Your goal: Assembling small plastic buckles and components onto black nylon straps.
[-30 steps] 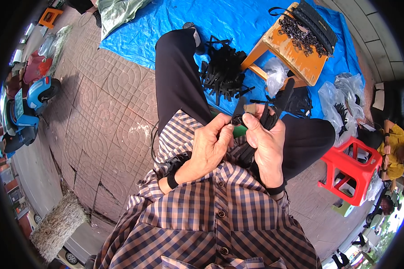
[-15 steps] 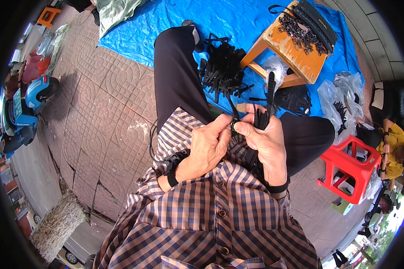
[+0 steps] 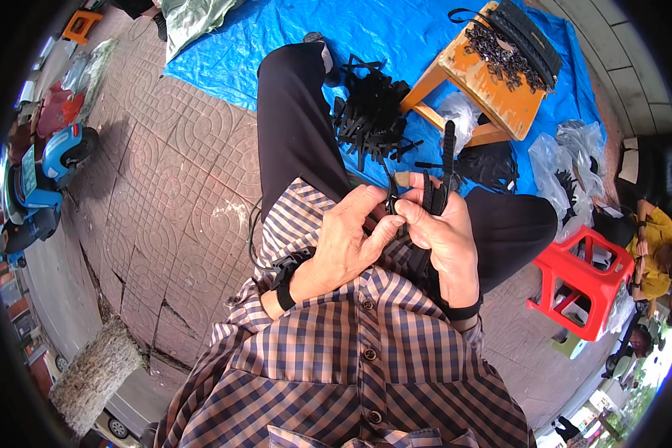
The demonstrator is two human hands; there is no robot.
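Since a second ago, both hands have drawn closer together in front of the chest, and the black strap piece (image 3: pixel 442 173) has swung up to stand nearly upright. Spread widest underneath is the blue tarp (image 3: pixel 336 33), lying on patterned paving. On it stands an orange wooden stool (image 3: pixel 493 93) carrying a black bag, with a heap of black straps (image 3: pixel 369 116) just beside it. A red plastic stool (image 3: pixel 582 280) sits on the paving at the right. The right hand (image 3: pixel 448 239) is clamped around the lower part of the black strap piece, fingers wrapped. The left hand (image 3: pixel 347 243) pinches its fingertips at the same spot, seemingly on a small black part, too hidden to tell.
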